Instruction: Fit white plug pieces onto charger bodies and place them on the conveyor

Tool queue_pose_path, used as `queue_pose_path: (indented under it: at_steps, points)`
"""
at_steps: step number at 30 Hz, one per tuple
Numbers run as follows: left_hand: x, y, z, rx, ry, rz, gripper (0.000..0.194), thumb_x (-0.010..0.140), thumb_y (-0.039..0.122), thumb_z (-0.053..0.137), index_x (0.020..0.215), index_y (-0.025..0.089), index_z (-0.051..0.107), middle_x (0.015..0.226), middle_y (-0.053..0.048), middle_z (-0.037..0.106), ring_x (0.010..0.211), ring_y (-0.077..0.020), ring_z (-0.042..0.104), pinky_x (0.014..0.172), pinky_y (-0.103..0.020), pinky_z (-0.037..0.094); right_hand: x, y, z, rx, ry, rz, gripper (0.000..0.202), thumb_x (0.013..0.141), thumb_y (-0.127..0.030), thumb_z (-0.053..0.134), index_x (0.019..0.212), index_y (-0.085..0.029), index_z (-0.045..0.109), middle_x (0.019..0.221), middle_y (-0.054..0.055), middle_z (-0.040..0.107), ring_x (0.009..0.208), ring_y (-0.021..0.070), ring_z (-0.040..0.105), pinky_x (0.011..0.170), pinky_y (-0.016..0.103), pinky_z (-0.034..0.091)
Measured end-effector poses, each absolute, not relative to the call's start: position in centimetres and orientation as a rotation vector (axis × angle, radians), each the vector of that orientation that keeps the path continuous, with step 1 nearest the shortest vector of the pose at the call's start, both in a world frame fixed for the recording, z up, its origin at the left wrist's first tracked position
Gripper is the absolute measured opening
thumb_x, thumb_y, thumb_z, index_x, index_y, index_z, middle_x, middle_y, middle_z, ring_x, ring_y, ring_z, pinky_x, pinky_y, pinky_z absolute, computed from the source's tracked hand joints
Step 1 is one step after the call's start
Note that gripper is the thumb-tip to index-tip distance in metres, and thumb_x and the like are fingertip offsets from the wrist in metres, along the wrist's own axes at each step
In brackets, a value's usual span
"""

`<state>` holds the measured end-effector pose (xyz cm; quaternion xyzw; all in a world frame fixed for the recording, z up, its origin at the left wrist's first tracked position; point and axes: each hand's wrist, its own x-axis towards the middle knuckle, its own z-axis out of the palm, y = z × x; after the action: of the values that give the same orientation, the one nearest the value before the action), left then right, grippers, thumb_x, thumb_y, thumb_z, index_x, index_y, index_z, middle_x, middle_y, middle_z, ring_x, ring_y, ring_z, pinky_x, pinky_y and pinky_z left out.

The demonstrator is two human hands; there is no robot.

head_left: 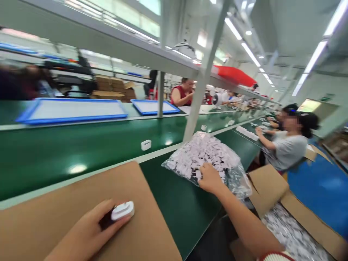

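Between the thumb and fingers of my left hand (pixel 95 228) is a small white oval plastic part (pixel 123 211), just above a brown cardboard sheet (pixel 81 188). My right hand (pixel 210 177) reaches to the near side of a clear plastic bag (pixel 201 154) heaped with small white plastic pieces. Its fingers are bent together at the pieces, and what they pinch is too small to make out. The bag lies on the green worktop (pixel 174 195), right of the cardboard.
A green conveyor belt (pixel 95 145) runs behind, carrying white oval parts (pixel 146 145). Beyond it lie blue-framed trays (pixel 76 108). A metal post (pixel 201 72) rises behind the bag. An open carton (pixel 307 217) of bagged pieces stands lower right. A co-worker (pixel 288 145) sits at the right.
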<state>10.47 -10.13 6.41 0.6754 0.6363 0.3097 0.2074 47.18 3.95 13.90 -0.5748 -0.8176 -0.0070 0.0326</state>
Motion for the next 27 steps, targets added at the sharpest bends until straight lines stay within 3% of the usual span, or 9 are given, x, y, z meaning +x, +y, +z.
queue_pose_path:
  at_steps: [5, 10, 13, 17, 19, 21, 23, 27]
  points:
    - [7.7, -8.0, 11.6, 1.488, 2.047, 1.071, 0.049, 0.079, 0.066, 0.068, 0.113, 0.030, 0.072, 0.112, 0.000, 0.077, 0.102, -0.0309, 0.071, 0.084, -0.037, 0.058, 47.4, 4.2, 14.0, -1.798, -2.517, -0.102, 0.030, 0.078, -0.011, 0.060, 0.106, -0.014, 0.071, 0.107, 0.013, 0.062, 0.108, 0.0292, 0.058, 0.094, 0.036, 0.043]
    - [2.4, -4.6, 13.3, 1.295, 2.400, 1.139, 0.048, 0.086, 0.059, 0.064, 0.116, 0.022, 0.066, 0.111, -0.002, 0.074, 0.096, -0.0260, 0.067, 0.075, -0.030, 0.051, 49.2, 3.5, 12.9, -1.719, -2.327, -0.304, 0.017, 0.081, -0.009, 0.054, 0.091, -0.017, 0.065, 0.108, 0.012, 0.055, 0.077, 0.0210, 0.056, 0.065, 0.032, 0.041]
    - [-0.3, -2.9, 13.0, 1.315, 2.494, 1.052, 0.044, 0.090, 0.054, 0.059, 0.117, 0.019, 0.063, 0.108, -0.003, 0.072, 0.097, -0.0252, 0.063, 0.077, -0.030, 0.048, 49.0, 3.0, 13.2, -1.569, -2.185, -0.208, 0.017, 0.079, -0.010, 0.053, 0.087, -0.019, 0.064, 0.102, 0.011, 0.054, 0.074, 0.0203, 0.053, 0.061, 0.032, 0.040]
    - [-1.4, -1.7, 12.7, 1.263, 2.553, 0.820, 0.050, 0.093, 0.052, 0.053, 0.123, 0.011, 0.058, 0.110, -0.010, 0.067, 0.107, -0.0330, 0.059, 0.094, -0.045, 0.045, 44.8, 2.1, 14.6, -1.305, -2.003, 0.343, 0.023, 0.077, -0.022, 0.059, 0.098, -0.023, 0.070, 0.093, 0.005, 0.059, 0.079, 0.0211, 0.057, 0.065, 0.032, 0.046]
    - [-0.7, -1.3, 12.7, 1.202, 2.687, 0.927, 0.058, 0.092, 0.051, 0.056, 0.130, 0.007, 0.053, 0.125, -0.017, 0.059, 0.123, -0.0407, 0.050, 0.103, -0.056, 0.038, 41.4, 1.9, 15.2, -1.169, -1.923, 0.834, 0.027, 0.081, -0.033, 0.062, 0.105, -0.024, 0.072, 0.095, 0.004, 0.064, 0.075, 0.0186, 0.058, 0.062, 0.030, 0.047]
    - [0.9, -0.7, 12.7, 1.180, 2.846, 1.164, 0.063, 0.091, 0.046, 0.059, 0.138, 0.006, 0.046, 0.144, -0.021, 0.046, 0.138, -0.0449, 0.033, 0.109, -0.061, 0.030, 37.7, 2.2, 15.5, -1.092, -1.839, 1.214, 0.024, 0.079, -0.041, 0.069, 0.094, -0.023, 0.074, 0.089, 0.003, 0.068, 0.077, 0.0183, 0.059, 0.059, 0.028, 0.046]
    - [2.7, 0.4, 12.4, 1.317, 2.853, 1.320, 0.059, 0.091, 0.040, 0.059, 0.140, 0.010, 0.046, 0.153, -0.019, 0.039, 0.143, -0.0420, 0.025, 0.114, -0.059, 0.025, 34.4, 2.6, 15.2, -1.046, -1.717, 1.442, 0.025, 0.070, -0.041, 0.080, 0.085, -0.021, 0.074, 0.080, 0.001, 0.069, 0.071, 0.0153, 0.058, 0.059, 0.025, 0.043]
    - [5.6, 4.4, 11.2, 1.530, 2.581, 1.128, 0.066, 0.085, 0.044, 0.064, 0.142, 0.014, 0.050, 0.152, -0.018, 0.047, 0.140, -0.0385, 0.036, 0.115, -0.050, 0.030, 30.1, 3.2, 13.4, -0.917, -1.315, 1.889, 0.033, 0.060, -0.037, 0.086, 0.081, -0.020, 0.069, 0.073, -0.001, 0.068, 0.057, 0.0092, 0.050, 0.051, 0.022, 0.036]
